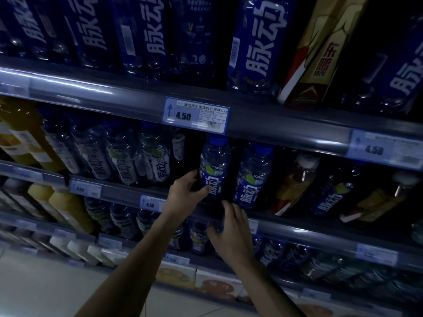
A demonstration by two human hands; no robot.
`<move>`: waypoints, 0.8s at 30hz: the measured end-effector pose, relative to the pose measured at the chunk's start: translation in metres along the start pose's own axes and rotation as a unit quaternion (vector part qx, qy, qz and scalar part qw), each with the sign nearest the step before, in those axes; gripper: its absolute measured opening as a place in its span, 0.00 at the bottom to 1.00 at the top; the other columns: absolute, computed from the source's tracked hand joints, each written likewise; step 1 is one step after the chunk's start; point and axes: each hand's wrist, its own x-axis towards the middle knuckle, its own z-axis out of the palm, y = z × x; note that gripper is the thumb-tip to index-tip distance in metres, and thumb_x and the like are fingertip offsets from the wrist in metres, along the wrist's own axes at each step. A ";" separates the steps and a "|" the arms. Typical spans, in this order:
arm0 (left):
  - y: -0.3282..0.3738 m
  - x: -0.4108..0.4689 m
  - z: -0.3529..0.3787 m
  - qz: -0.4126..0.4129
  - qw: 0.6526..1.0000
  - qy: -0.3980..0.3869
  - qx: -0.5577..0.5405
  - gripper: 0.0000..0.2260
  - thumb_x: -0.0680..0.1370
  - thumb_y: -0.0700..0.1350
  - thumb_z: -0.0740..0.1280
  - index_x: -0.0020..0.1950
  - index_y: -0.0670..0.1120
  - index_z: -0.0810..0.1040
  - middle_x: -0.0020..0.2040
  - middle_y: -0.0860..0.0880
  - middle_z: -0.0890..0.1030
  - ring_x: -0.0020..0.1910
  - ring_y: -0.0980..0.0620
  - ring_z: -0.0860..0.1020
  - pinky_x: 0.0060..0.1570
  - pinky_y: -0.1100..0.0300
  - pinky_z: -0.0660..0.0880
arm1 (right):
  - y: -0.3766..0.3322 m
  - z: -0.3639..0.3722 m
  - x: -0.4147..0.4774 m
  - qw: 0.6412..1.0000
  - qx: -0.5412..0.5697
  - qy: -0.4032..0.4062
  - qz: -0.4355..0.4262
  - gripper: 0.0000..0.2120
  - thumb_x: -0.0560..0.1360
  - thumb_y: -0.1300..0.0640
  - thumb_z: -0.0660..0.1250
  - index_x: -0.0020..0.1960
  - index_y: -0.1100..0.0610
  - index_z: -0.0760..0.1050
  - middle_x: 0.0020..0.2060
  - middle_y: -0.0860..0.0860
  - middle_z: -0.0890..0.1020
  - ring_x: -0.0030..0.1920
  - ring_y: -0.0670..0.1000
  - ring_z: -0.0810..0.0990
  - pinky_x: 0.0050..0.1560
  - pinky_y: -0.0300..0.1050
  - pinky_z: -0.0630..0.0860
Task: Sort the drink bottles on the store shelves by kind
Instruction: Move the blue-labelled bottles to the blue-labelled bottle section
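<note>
My left hand [186, 193] grips the lower part of a clear bottle with a blue cap and blue label [214, 165] that stands on the middle shelf [128, 191]. A matching blue-label bottle [253, 177] stands just to its right. My right hand [231, 234] hovers lower, in front of the shelf edge, fingers loosely spread, holding nothing. Two bottles with gold and red labels [295, 181] [377, 200] stand among the blue ones farther right, with a blue-label bottle [329, 195] between them.
The top shelf holds big blue-label bottles [258, 42] and a gold and red one [318, 51]. White-label bottles [128, 156] and yellow juice bottles [25, 136] fill the left. A price tag reading 4.50 [195, 115] hangs on the shelf rail. Lower shelves carry more bottles and cartons [178, 275].
</note>
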 end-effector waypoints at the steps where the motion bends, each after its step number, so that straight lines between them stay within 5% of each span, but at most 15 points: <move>1: 0.000 -0.003 0.001 0.011 1.000 0.003 -0.004 0.21 0.73 0.47 0.72 0.64 0.48 0.75 0.58 0.53 0.81 0.59 0.57 0.77 0.59 0.52 0.75 | 0.000 -0.001 -0.001 1.000 0.003 -0.004 -0.001 0.34 0.74 0.46 0.64 0.75 0.55 0.57 0.69 0.51 0.66 0.69 0.53 0.61 0.68 0.48 0.63; 8: -0.004 -0.031 -0.002 -0.025 0.996 0.080 -0.024 0.25 0.71 0.49 0.74 0.66 0.46 0.72 0.61 0.51 0.77 0.61 0.57 0.74 0.55 0.57 0.76 | 0.000 -0.010 -0.022 0.996 0.076 0.041 0.008 0.30 0.75 0.50 0.67 0.74 0.53 0.61 0.69 0.51 0.67 0.69 0.51 0.66 0.64 0.47 0.69; 15: 0.013 -0.067 0.005 0.006 0.998 0.062 -0.017 0.17 0.73 0.48 0.72 0.59 0.55 0.74 0.56 0.57 0.79 0.57 0.60 0.76 0.53 0.57 0.77 | 0.007 -0.033 -0.041 0.991 0.097 0.081 0.043 0.29 0.74 0.53 0.69 0.72 0.55 0.65 0.67 0.53 0.71 0.66 0.54 0.68 0.64 0.52 0.70; 18: 0.022 -0.076 0.017 0.004 0.999 0.044 -0.005 0.20 0.73 0.50 0.72 0.63 0.50 0.73 0.60 0.53 0.78 0.60 0.56 0.75 0.57 0.52 0.75 | 0.013 -0.049 -0.047 0.989 0.096 0.095 0.059 0.28 0.74 0.52 0.69 0.72 0.55 0.65 0.66 0.52 0.71 0.65 0.55 0.70 0.62 0.52 0.71; 24: 0.051 -0.088 0.064 0.005 1.000 0.020 0.002 0.23 0.73 0.52 0.72 0.66 0.51 0.72 0.63 0.54 0.76 0.61 0.58 0.73 0.55 0.65 0.71 | 0.038 -0.092 -0.059 0.985 0.082 0.126 0.081 0.28 0.74 0.49 0.67 0.72 0.53 0.65 0.65 0.51 0.72 0.64 0.54 0.71 0.61 0.53 0.72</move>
